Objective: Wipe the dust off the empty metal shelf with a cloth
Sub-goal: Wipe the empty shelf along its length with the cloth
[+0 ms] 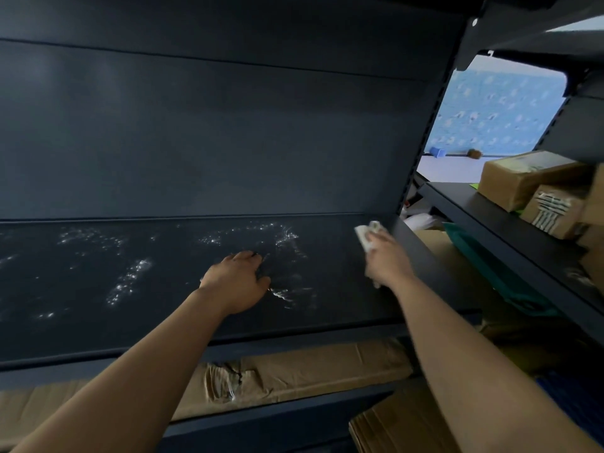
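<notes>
Right hand (387,258) grips cloth (367,235), mostly hidden; left hand (237,281) on shelf (98,289).

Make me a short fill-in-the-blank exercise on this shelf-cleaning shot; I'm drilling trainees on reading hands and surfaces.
1. The white cloth is held in the ____ hand.
2. The left hand rests palm-down on the dark metal shelf and holds ____.
3. The cloth is at the shelf's ____ end.
4. The brown boxes on the neighbouring rack are made of ____.

Missing words: right; nothing; right; cardboard
</notes>
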Action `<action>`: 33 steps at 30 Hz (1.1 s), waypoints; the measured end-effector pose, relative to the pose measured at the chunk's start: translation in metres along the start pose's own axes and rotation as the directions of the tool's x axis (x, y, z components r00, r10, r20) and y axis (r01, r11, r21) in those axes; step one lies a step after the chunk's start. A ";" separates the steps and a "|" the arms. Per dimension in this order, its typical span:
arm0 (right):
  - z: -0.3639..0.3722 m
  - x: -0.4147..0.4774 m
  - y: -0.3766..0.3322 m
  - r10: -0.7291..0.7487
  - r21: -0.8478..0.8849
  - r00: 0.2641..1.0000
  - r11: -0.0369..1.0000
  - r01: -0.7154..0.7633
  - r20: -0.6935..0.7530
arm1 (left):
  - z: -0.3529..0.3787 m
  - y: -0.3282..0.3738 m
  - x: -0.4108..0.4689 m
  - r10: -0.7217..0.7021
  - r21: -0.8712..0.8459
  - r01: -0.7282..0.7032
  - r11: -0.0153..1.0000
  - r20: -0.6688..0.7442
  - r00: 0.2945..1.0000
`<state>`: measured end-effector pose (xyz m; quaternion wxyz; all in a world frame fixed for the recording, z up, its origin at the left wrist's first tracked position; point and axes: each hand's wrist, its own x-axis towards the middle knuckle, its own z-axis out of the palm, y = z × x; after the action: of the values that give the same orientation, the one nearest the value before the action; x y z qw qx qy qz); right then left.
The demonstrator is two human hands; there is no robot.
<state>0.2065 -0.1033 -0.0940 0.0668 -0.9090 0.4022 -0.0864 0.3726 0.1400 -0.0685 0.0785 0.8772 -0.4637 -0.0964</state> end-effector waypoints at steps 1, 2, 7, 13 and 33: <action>-0.006 -0.008 0.019 0.098 -0.006 0.995 0.995 -0.098 -0.007 | 0.000 0.000 -0.004 0.007 0.000 -0.007 1.000 -0.006 1.000; -0.010 -0.017 0.037 0.172 -0.020 0.985 0.985 -0.173 -0.029 | 0.000 -0.001 -0.007 0.017 0.002 -0.017 1.000 -0.009 1.000; -0.021 -0.066 0.071 0.385 -0.134 0.915 0.907 -0.400 -0.121 | -0.003 -0.009 -0.025 0.072 -0.020 -0.073 0.997 -0.037 0.997; -0.008 -0.099 0.032 0.229 -0.364 0.966 0.895 -0.257 -0.119 | -0.013 -0.039 -0.051 0.076 0.017 -0.076 0.997 0.004 0.997; 0.020 -0.101 -0.261 -0.051 0.508 0.993 0.856 0.100 -0.110 | -0.034 -0.158 -0.097 -0.081 0.050 0.080 0.996 0.007 0.997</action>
<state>0.3312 0.1470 -0.0744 0.2839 -0.8686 0.3314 -0.2347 0.4530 0.3101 -0.0615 0.0506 0.8965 -0.4306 -0.0918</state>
